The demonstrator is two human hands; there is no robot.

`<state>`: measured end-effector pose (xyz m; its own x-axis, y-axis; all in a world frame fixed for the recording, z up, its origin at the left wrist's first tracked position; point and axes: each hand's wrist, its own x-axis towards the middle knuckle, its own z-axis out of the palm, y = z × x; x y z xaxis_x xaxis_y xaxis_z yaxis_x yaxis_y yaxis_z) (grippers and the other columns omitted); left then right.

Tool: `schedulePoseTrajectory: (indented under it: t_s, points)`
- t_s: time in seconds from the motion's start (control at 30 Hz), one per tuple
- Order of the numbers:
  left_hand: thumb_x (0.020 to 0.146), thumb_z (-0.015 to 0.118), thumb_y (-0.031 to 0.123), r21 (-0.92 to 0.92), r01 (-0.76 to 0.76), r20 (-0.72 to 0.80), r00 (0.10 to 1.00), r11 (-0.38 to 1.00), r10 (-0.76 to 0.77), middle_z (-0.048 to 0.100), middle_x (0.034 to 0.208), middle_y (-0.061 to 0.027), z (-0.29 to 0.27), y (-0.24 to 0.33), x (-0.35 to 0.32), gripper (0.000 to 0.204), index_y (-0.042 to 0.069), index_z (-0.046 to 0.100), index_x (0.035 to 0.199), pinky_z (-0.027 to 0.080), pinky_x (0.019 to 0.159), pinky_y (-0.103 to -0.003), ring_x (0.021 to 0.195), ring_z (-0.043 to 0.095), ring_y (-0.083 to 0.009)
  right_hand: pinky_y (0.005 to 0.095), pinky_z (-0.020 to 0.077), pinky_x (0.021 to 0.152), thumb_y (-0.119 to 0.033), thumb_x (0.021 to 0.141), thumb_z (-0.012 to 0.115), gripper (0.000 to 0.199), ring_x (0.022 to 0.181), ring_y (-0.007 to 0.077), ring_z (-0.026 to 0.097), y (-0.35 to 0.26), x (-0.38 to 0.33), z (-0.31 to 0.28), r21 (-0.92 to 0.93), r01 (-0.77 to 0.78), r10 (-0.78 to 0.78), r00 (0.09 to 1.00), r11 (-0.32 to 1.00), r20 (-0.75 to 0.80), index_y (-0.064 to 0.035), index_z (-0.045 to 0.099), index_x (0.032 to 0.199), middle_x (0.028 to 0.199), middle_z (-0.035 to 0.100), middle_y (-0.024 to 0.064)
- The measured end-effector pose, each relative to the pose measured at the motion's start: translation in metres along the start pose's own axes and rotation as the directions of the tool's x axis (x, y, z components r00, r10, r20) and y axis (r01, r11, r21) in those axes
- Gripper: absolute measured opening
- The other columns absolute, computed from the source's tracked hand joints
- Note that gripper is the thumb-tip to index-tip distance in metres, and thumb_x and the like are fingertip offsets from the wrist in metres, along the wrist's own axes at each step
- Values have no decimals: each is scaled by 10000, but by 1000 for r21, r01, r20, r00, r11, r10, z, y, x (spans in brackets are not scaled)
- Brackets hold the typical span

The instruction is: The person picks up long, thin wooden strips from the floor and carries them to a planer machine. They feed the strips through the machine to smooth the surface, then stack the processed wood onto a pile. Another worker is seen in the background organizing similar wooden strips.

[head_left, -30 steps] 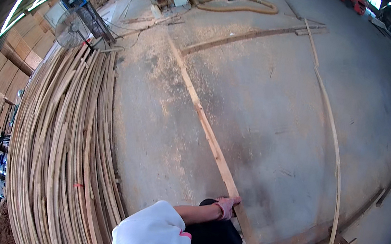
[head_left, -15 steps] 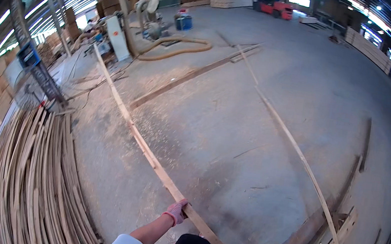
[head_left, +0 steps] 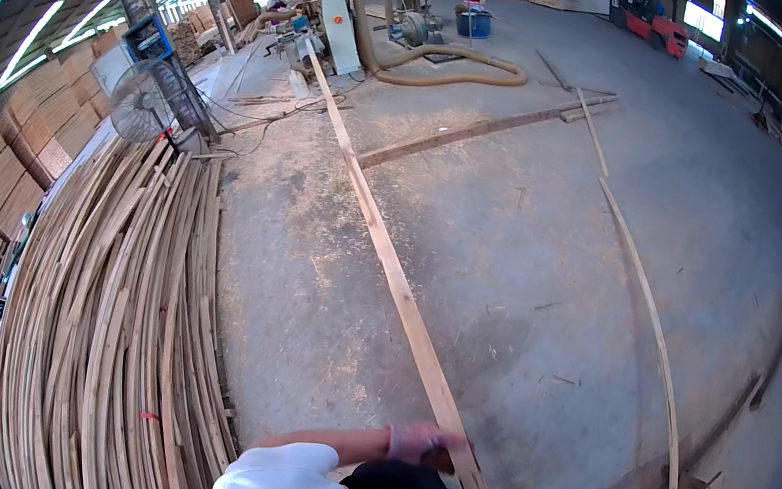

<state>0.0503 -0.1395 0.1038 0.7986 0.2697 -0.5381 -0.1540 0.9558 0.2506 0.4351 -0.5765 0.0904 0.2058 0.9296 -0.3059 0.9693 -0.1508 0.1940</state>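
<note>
One long board [head_left: 405,304] looks stiff, so hold its edges; can't tell if blurry left hand [head_left: 420,444] grips, right hand unseen.

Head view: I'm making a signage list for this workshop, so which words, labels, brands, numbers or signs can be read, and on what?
None can be read.
White cabinet: a small orange-red mark, too small to make out.
Forklift: too small to tell any lettering.
Blue drum: too small to tell any lettering.
Board under the hand: no lettering visible.
Wood pile: no lettering visible.
</note>
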Motion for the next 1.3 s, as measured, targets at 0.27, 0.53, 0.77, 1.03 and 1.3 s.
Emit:
schedulePoseTrajectory:
  t_s: [0.27,0.53,0.77,1.03,1.3]
  points:
    - [909,507,235,-138,-696,-357,698,705,620,599,868,-127,2,208,-26,209,41,555,967,526,739,-422,784,613,-286,396,498,679,-505,886,441,500,810,326,627,-24,3,-229,442,-711,630,697,547,341,-63,655,981,881,642,181]
    - [916,478,211,-67,-774,-469,581,630,665,556,741,-99,-88,415,-24,188,31,525,891,528,621,-416,666,580,-272,436,475,625,-513,882,437,548,708,372,626,-169,159,-346,536,-654,709,692,534,138,-14,662,873,735,632,225]
    - [894,502,350,187,-798,-166,549,573,819,595,862,-159,-166,543,-53,353,8,561,957,489,794,-423,857,585,-296,430,418,538,-368,883,510,431,572,320,586,-235,277,-286,628,-496,666,744,600,-49,8,614,700,548,549,174]
    - [767,680,375,382,-203,140,977,902,161,600,1056,-115,-162,305,5,584,26,503,1199,416,973,-457,943,597,-258,447,472,673,-511,859,426,487,756,354,613,-331,407,-298,725,-408,417,891,555,182,-85,651,789,765,626,190]
    - [897,522,340,819,-153,264,956,553,-127,443,1304,-74,-171,142,62,497,90,396,1308,303,1049,-361,1198,433,-221,413,449,848,-479,808,533,545,994,346,579,-373,477,-268,764,251,-97,966,594,-241,-139,495,1232,1060,605,193]
